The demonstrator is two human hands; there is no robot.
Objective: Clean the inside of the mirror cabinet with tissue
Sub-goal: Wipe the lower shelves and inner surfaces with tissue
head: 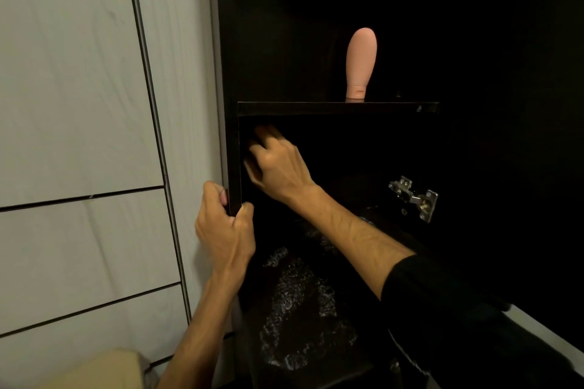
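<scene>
Honestly, the left hand [225,224] grips the mirror cabinet [234,167] side edge while the right hand [276,161] reaches inside, fingers curled; can't tell if it's holding tissue, too dark. A careless wipe upward could topple the pink bottle [361,63] on the shelf [338,108].

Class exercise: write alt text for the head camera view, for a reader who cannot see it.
Seen from above, a person's right hand reaches into the dark lower compartment of a black cabinet while the left hand grips its left side panel. A pink rounded object stands on the shelf above, a metal hinge sits at right; no tissue is clearly visible.
</scene>
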